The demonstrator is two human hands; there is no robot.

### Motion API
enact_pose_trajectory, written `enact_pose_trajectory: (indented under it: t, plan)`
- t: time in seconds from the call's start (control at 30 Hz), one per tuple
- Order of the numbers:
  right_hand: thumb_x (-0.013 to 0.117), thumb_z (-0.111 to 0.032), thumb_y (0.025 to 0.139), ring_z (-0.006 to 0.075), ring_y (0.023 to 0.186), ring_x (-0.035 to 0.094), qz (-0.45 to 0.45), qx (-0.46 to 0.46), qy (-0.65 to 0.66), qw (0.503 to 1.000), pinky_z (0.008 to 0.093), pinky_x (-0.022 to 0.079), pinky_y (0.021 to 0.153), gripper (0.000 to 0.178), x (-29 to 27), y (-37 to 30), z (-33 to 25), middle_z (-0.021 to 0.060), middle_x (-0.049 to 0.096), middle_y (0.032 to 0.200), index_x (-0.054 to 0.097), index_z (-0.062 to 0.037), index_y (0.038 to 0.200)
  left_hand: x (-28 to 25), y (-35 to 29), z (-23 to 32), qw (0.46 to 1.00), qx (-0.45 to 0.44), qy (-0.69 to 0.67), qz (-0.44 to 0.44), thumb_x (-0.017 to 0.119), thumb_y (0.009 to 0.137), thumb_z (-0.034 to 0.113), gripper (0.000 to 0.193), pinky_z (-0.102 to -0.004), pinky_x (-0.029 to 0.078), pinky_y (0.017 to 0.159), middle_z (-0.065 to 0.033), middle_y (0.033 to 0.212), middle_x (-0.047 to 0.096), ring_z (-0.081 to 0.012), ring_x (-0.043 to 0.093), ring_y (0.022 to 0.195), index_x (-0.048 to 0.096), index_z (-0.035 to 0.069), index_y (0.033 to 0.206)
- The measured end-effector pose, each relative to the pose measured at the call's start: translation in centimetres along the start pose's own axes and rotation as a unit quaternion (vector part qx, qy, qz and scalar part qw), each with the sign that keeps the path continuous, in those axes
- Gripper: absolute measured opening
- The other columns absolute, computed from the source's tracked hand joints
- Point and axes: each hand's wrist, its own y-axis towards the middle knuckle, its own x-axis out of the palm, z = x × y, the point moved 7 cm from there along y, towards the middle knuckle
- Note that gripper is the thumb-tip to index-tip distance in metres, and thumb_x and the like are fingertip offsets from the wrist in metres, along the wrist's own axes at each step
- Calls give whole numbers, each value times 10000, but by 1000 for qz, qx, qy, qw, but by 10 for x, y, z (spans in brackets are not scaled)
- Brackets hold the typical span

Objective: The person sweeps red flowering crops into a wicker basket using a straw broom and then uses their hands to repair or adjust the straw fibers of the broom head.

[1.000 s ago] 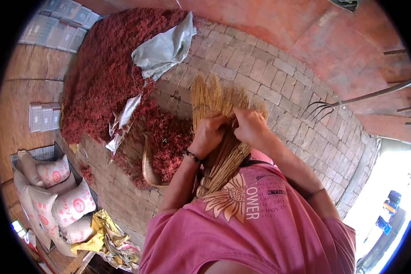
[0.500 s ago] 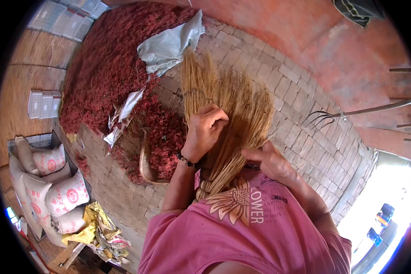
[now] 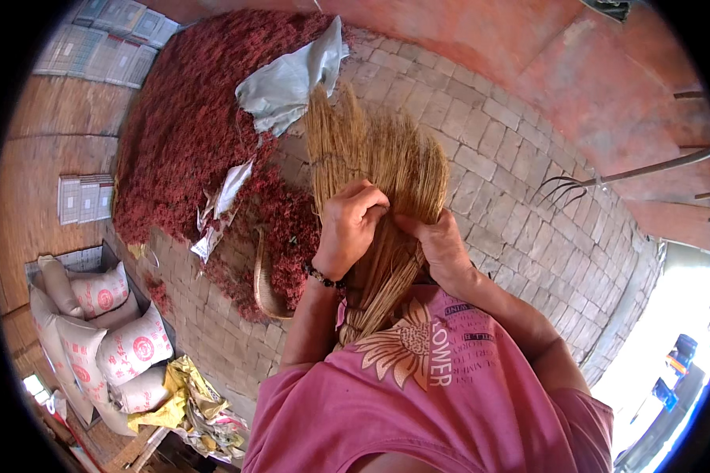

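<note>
A straw broom [image 3: 383, 150] is held upright against the front of my pink shirt, its bristles fanned out at the top and its bound, narrow end low at my chest. My left hand [image 3: 349, 229], with a dark beaded bracelet at the wrist, is closed on the left part of the bristles, fingers curled in a pinch. From the right side my right hand [image 3: 440, 246] grips the bristle edge, thumb across the front and the other fingers mostly hidden behind. The two hands are close together, near the middle of the fan.
A large heap of dark red plant clusters [image 3: 189, 126] covers the brick floor [image 3: 497, 189] at left, with a pale sack [image 3: 288, 87] and woven basket [image 3: 268, 276] by it. Stuffed white sacks [image 3: 138, 347] stand lower left. A pitchfork [image 3: 599, 181] leans at right.
My right hand has moved up and left from the broom's lower right edge, closing on the bristles beside my left hand. The bristle fan is narrower. My left hand has barely moved.
</note>
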Motion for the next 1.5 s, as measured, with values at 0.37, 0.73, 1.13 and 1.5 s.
enact_pose_trajectory:
  t: [0.37,0.73,1.13,1.5]
  plan:
    - [666,-41,774,143,789,606,27,7,-29,999,278,489,694,239,-7,15,13,77,653,899,615,46,991,5,0,-9,998,16,56,-3,637,687,-115,145,-310,486,576,-100,743,605,-224,628,697,591,-4,768]
    - [656,-63,772,152,707,602,76,74,-35,994,294,483,589,212,-13,27,27,92,651,830,634,100,907,15,-5,-14,988,97,112,-45,621,655,-93,154,-346,484,569,-87,772,592,-257,600,703,586,11,763]
    - [531,-2,786,201,720,616,55,91,-53,993,343,487,578,203,-16,54,50,152,641,827,618,133,909,29,-5,-2,872,334,294,-205,566,702,132,109,-328,498,690,-60,913,529,-212,532,902,563,56,779]
    - [530,-32,785,186,708,602,63,108,-59,990,359,470,552,219,-13,53,44,145,634,796,596,136,910,35,-6,0,827,410,297,-244,565,713,159,112,-345,476,745,-78,919,547,-230,514,938,595,60,759]
